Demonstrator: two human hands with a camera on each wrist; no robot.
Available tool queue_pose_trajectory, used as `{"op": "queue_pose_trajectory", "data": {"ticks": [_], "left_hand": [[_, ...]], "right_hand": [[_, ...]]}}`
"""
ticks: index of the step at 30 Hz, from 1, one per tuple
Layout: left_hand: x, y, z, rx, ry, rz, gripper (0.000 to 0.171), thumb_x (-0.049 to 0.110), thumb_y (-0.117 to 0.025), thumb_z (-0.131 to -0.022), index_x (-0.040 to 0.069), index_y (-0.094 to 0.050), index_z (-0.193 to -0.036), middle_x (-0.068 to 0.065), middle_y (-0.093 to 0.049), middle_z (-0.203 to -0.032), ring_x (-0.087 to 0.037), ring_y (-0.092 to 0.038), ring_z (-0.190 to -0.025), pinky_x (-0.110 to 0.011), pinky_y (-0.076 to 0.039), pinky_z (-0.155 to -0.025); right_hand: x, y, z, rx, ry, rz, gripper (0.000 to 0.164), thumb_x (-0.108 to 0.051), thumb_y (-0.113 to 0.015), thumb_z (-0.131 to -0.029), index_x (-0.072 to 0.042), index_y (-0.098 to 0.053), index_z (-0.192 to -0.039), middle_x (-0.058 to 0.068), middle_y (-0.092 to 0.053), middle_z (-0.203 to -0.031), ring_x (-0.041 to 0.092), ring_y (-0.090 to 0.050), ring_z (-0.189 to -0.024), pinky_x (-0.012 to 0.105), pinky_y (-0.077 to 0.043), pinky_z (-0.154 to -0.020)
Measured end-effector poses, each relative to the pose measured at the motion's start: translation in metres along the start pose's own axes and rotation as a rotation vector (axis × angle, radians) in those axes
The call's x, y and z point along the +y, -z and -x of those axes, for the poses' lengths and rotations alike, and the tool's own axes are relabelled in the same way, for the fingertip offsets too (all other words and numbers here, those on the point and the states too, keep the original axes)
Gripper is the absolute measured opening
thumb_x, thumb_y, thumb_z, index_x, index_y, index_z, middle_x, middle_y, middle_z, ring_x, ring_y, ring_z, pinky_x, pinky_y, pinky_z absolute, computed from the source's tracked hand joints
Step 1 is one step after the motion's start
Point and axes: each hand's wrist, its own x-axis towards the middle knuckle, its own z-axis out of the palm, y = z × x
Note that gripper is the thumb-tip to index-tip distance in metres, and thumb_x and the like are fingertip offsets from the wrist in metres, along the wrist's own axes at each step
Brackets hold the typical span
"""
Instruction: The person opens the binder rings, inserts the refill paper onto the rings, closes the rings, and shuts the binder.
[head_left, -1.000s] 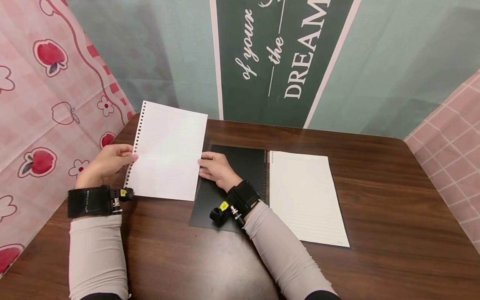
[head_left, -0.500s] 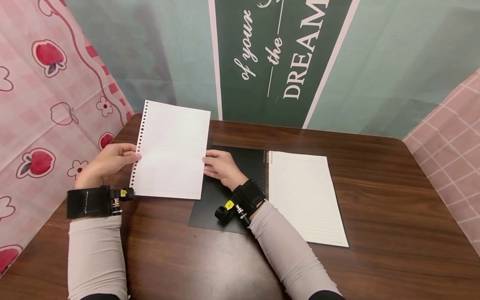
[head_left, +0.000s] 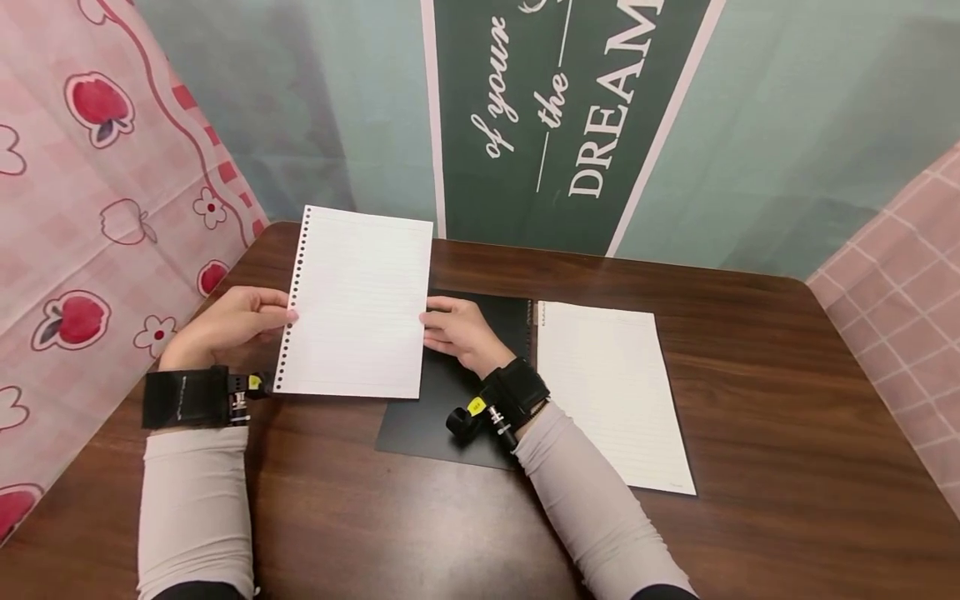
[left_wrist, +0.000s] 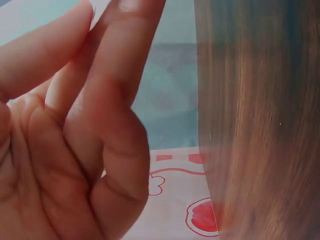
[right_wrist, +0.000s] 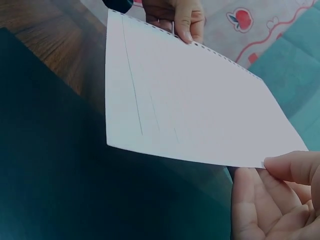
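Observation:
Both hands hold up a white lined loose-leaf sheet (head_left: pixel 356 304) with a row of punched holes down its left edge. My left hand (head_left: pixel 232 325) pinches the punched edge, thumb in front. The right hand (head_left: pixel 465 333) pinches the opposite edge between thumb and fingers, as the right wrist view shows the sheet (right_wrist: pixel 190 95) raised over the dark cover. Below and right lies an open binder notebook: its black cover (head_left: pixel 442 425) is partly hidden by the sheet and right arm, and a lined page stack (head_left: pixel 607 392) lies to the right of the ring spine (head_left: pixel 533 317).
A dark brown wooden table (head_left: pixel 772 400) carries everything. Behind it hangs a green cloth (head_left: pixel 795 142) with white lettering at its middle. A pink apple-print cloth (head_left: pixel 90 208) stands at the left, a pink tile-pattern one (head_left: pixel 907 292) at the right.
Both hands have shifted the sheet slightly to the right, and it now covers more of the black cover's left part. The notebook stays where it lay.

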Motion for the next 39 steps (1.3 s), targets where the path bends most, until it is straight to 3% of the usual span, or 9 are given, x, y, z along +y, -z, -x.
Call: {"op": "queue_pose_trajectory", "data": {"ticks": [9, 24, 31, 39], "left_hand": [[0.007, -0.004, -0.009, -0.040, -0.042, -0.003, 0.025, 0.012, -0.060, -0.099, -0.011, -0.060, -0.110, 0.003, -0.052, -0.063, -0.012, -0.049, -0.060, -0.026, -0.043, -0.060], [0.017, -0.019, -0.014, -0.079, -0.083, 0.020, 0.025, 0.013, -0.061, -0.098, -0.009, -0.063, -0.111, 0.009, -0.065, -0.071, -0.008, -0.057, -0.064, -0.027, -0.045, -0.058], [0.021, -0.028, -0.018, -0.088, -0.117, 0.039, 0.021, 0.012, -0.061, -0.098, -0.008, -0.063, -0.104, 0.004, -0.058, -0.064, -0.010, -0.052, -0.061, -0.028, -0.045, -0.059], [0.024, -0.035, -0.020, -0.105, -0.096, 0.078, 0.022, 0.011, -0.061, -0.097, -0.009, -0.064, -0.106, 0.007, -0.067, -0.072, -0.010, -0.062, -0.069, -0.028, -0.048, -0.062]], "right_hand": [[-0.006, 0.011, 0.005, 0.006, 0.017, 0.007, 0.042, -0.007, -0.064, -0.095, -0.012, -0.060, -0.137, 0.004, -0.067, -0.103, 0.008, -0.066, -0.073, 0.024, -0.058, -0.074], [-0.012, 0.036, 0.015, 0.017, 0.043, 0.058, 0.045, -0.007, -0.063, -0.096, -0.012, -0.057, -0.140, 0.005, -0.071, -0.102, 0.007, -0.069, -0.068, 0.022, -0.058, -0.070], [-0.013, 0.047, 0.016, 0.038, 0.042, 0.080, 0.047, -0.008, -0.063, -0.096, -0.012, -0.055, -0.142, 0.010, -0.069, -0.112, 0.007, -0.068, -0.070, 0.022, -0.058, -0.071], [-0.018, 0.053, 0.023, 0.060, 0.050, 0.126, 0.044, -0.007, -0.063, -0.095, -0.008, -0.058, -0.138, 0.012, -0.071, -0.113, 0.006, -0.068, -0.068, 0.021, -0.058, -0.068]]}}
